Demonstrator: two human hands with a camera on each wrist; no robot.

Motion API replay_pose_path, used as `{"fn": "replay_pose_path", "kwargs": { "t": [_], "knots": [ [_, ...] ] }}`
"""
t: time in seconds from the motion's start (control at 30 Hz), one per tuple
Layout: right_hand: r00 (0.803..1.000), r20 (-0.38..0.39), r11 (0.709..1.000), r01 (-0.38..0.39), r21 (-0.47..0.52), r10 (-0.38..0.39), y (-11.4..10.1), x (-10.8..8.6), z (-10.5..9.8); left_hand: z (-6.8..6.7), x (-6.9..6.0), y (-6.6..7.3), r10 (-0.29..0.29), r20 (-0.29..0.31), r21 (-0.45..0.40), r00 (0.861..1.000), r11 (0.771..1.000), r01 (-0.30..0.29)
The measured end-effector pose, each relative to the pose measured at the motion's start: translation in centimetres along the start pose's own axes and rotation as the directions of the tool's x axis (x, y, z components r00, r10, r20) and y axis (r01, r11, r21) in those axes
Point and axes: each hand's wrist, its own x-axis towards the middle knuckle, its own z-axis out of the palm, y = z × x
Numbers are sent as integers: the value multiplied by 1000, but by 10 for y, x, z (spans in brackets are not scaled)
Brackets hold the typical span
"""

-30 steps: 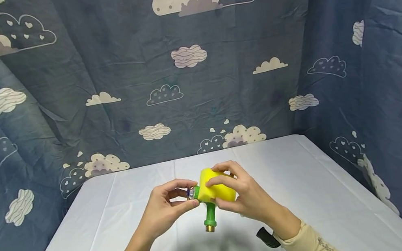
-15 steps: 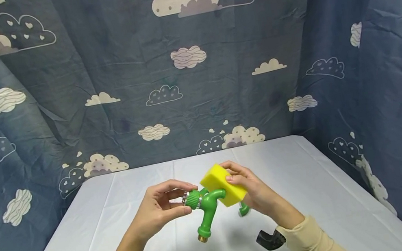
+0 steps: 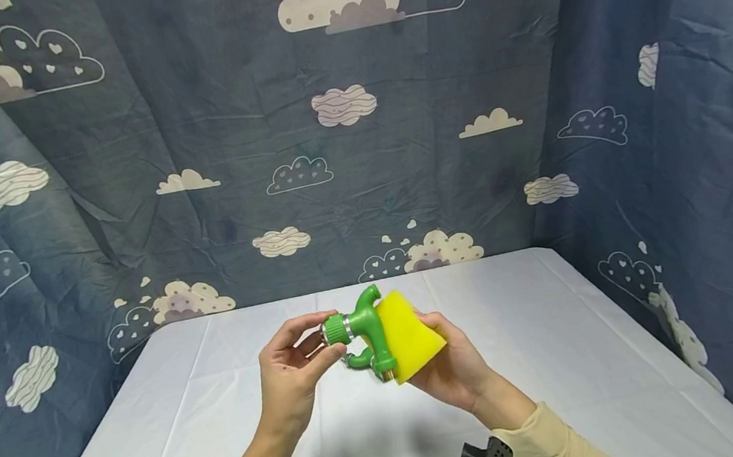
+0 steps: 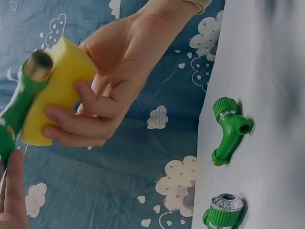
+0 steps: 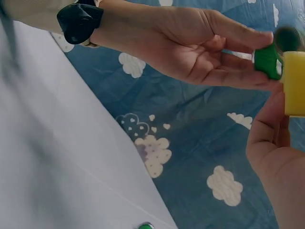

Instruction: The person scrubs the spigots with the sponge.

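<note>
A green plastic tap (image 3: 366, 325) with a brass-coloured threaded end is held up over the table. My left hand (image 3: 288, 374) pinches it by its ribbed knob, between thumb and fingers, as the right wrist view also shows at the green knob (image 5: 267, 62). Against the tap's other side lies a yellow sponge (image 3: 411, 335), gripped by my right hand (image 3: 455, 368). In the left wrist view, the right fingers (image 4: 78, 124) curl round the sponge's edge, next to the brass end (image 4: 38, 66). Part of the tap is hidden behind the sponge in the right wrist view.
Two more green taps stand or lie on the white table (image 3: 176, 397): one tap (image 4: 231, 131) and another tap (image 4: 224, 212) with its silver-topped knob upward. A dark blue curtain (image 3: 208, 126) with cloud prints surrounds the table's back and sides.
The tap has turned in my left hand's hold, its spout now pointing up and its brass end swung right. The sponge has shifted left and tilted, and the right hand now sits lower behind it.
</note>
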Motion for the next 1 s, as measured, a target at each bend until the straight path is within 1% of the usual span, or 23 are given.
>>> {"fn": "replay_pose_path", "kwargs": {
  "t": [0.07, 0.1, 0.13, 0.17, 0.2, 0.23, 0.27, 0.3, 0.33, 0.37, 0.4, 0.43, 0.47, 0.5, 0.53, 0.6, 0.63, 0.7, 0.73, 0.77, 0.83, 0.93, 1.0],
  "knots": [
    [999, -49, 996, 18, -89, -22, -1, 0, 0, 1, 2, -1, -8, -85, 15, 996, 1000, 9],
    [996, -72, 986, 38, -162, -51, -1, 1, 1, 2, 3, -1, -13, -122, 27, 992, 1000, 16],
    [991, -88, 963, 72, -259, -98, -2, 2, 2, 3, 4, -2, -16, -154, 42, 988, 999, 23],
    [982, -95, 918, 116, -380, -163, -2, 2, 3, 3, 4, -2, -21, -175, 54, 984, 998, 31],
    [967, -83, 836, 162, -525, -240, -2, 3, 5, 3, 4, -3, -23, -189, 77, 982, 996, 38],
    [947, -46, 715, 208, -668, -319, -1, 4, 6, 3, 4, -3, -21, -190, 111, 982, 993, 43],
    [921, 5, 562, 243, -791, -391, 0, 4, 8, 4, 4, -4, -12, -176, 149, 984, 988, 39],
    [890, 72, 388, 267, -882, -450, 0, 4, 10, 4, 3, -4, -8, -154, 187, 988, 982, 37],
    [857, 139, 217, 277, -936, -496, 1, 4, 12, 4, 2, -4, -3, -125, 222, 992, 975, 31],
    [826, 206, 66, 281, -957, -525, 2, 4, 13, 5, 1, -4, 3, -93, 254, 996, 967, 21],
    [800, 270, -57, 285, -957, -535, 2, 3, 14, 5, 0, -4, 8, -60, 284, 998, 959, 10],
    [781, 329, -145, 299, -943, -531, 2, 3, 15, 5, 0, -3, 11, -27, 306, 1000, 952, -2],
    [765, 377, -214, 310, -926, -522, 2, 3, 15, 5, -1, -2, 9, 4, 320, 1000, 947, -9],
    [747, 418, -275, 318, -907, -517, 1, 3, 15, 4, -1, -1, 1, 30, 330, 1000, 944, -11],
    [729, 455, -323, 327, -888, -511, 1, 4, 14, 3, -1, 0, -5, 55, 337, 998, 941, -14],
    [696, 520, -406, 344, -847, -495, -1, 4, 12, 2, -1, 3, -25, 108, 345, 994, 939, -14],
    [681, 547, -439, 350, -827, -487, -2, 5, 11, 1, -1, 5, -41, 136, 352, 990, 936, -10],
    [663, 575, -482, 349, -804, -480, -3, 6, 8, -2, 0, 8, -75, 187, 357, 980, 934, 3],
    [663, 572, -486, 340, -805, -483, -4, 6, 6, -3, 0, 9, -93, 207, 359, 974, 933, 13],
    [664, 563, -484, 329, -811, -492, -5, 6, 5, -4, 1, 10, -110, 222, 360, 969, 933, 24],
    [669, 531, -459, 306, -834, -519, -7, 5, 3, -5, 1, 11, -140, 234, 368, 962, 929, 45],
    [688, 492, -394, 312, -865, -534, -9, 2, 2, -6, 1, 11, -168, 222, 387, 960, 919, 71],
    [704, 495, -364, 345, -865, -509, -10, 1, 3, -6, 1, 11, -179, 223, 401, 958, 913, 77]
  ]
}}
